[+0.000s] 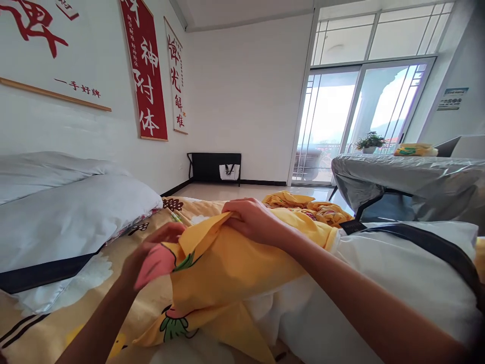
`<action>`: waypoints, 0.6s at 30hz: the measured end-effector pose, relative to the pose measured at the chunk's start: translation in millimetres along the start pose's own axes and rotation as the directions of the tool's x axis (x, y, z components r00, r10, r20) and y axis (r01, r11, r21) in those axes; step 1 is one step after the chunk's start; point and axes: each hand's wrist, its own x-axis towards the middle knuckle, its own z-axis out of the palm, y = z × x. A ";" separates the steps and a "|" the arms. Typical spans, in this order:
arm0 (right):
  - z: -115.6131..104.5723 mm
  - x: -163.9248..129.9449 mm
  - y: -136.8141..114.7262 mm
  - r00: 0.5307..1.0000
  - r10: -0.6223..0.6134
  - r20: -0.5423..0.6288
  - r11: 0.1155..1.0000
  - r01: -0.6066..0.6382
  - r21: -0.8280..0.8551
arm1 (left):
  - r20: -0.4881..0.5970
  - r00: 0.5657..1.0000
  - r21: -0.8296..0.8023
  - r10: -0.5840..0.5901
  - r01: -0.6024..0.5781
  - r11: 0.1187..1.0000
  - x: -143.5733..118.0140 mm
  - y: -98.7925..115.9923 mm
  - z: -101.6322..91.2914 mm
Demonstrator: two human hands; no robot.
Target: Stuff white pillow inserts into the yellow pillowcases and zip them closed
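Note:
A yellow duvet cover (pixel 223 268) with pink and green fruit prints lies bunched on the bed in front of me. My right hand (pixel 252 220) grips its upper folded edge. My left hand (pixel 151 255) pinches a corner of the same cover, partly hidden behind the fabric. Under the cover lies a white quilt (pixel 397 283) with a dark strap (pixel 428 242) across it.
Two white pillows (pixel 64 212) lie at the left against the wall, on a yellow printed sheet (pixel 34 328). A table under a grey cover (pixel 409 177) stands at the right. A glass sliding door (pixel 356 116) and a black rack (pixel 214 167) are at the far end.

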 end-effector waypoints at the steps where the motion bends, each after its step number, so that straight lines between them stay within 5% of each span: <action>1: 0.7 0.4 -2.0 1.000 -0.002 -0.017 1.000 0.002 0.014 | -0.038 0.999 -0.072 0.027 -0.030 0.997 3.2 6.8 -1.0; 3: 2.2 1.2 -5.9 0.999 -0.006 -0.040 0.999 0.008 0.046 | -0.078 0.996 -0.066 0.045 -0.050 0.997 10.1 18.3 2.6; 5: 3.8 1.8 -9.5 0.999 -0.011 -0.054 0.998 0.014 0.060 | 0.045 0.999 0.153 0.012 -0.019 0.988 15.5 24.9 12.8; 8: 6.8 2.0 -13.8 0.996 -0.047 -0.070 0.999 0.048 0.020 | 0.266 0.963 0.481 -0.047 -0.090 0.872 18.0 23.9 31.8; 11: 8.4 -0.5 -16.5 0.988 -0.123 -0.088 0.989 0.115 -0.091 | 0.249 0.969 0.639 0.006 -0.169 0.750 16.1 15.3 42.5; 14: 7.5 -10.0 -18.3 0.968 -0.169 -0.188 0.946 0.105 -0.307 | 0.229 0.973 0.571 0.006 -0.139 0.809 14.6 6.6 40.2; 18: 11.3 -35.3 -15.3 0.930 -0.163 -0.328 0.872 -0.020 -0.489 | 0.262 0.949 0.228 -0.174 0.115 0.967 15.1 0.2 28.4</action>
